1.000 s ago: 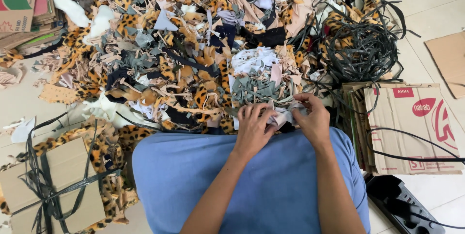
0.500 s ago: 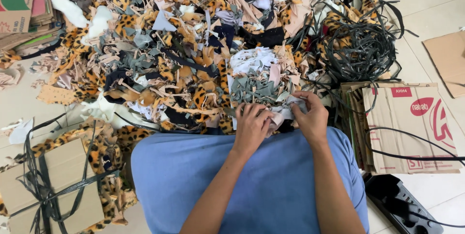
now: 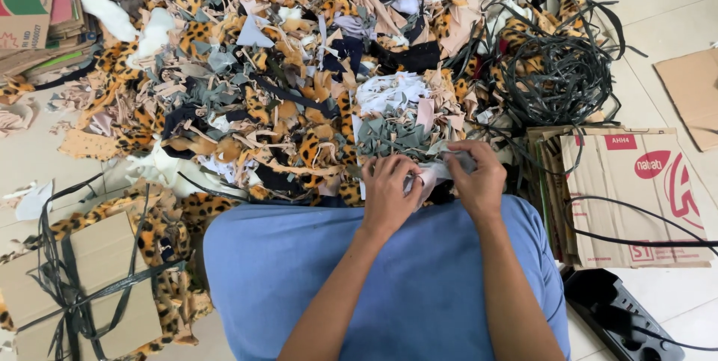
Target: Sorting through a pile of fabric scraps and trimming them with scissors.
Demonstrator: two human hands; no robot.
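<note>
Scraps fill the head view, the only one there is: a wide heap (image 3: 299, 69) of leopard-print, beige, grey, black and white offcuts spread over the floor ahead of the person's blue-clad lap (image 3: 374, 279).

Both hands meet at the near edge of that heap, just beyond the lap. The left hand (image 3: 389, 193) lies palm down with fingers curled, pressing on a pale pink-white scrap (image 3: 428, 176). The right hand (image 3: 475, 181) sits just beside it, thumb and fingertips pinched together on the other end of the same scrap. So the scrap lies between the two hands, touched by both, its long axis running roughly left to right across the body. Neither hand is clearly nearer; each has an end. How tightly the left fingers grip cannot be told, since the hand's back hides them.

Directly ahead of the fingertips, touching the scrap's far side, is a clump of grey pieces (image 3: 393, 137), with a white clump (image 3: 389, 92) beyond it.

To the right, well apart from the hands, sit flattened cardboard (image 3: 636, 196) and a tangle of dark straps (image 3: 553, 62). At lower left lies a strap-tied cardboard bundle (image 3: 75, 286).
</note>
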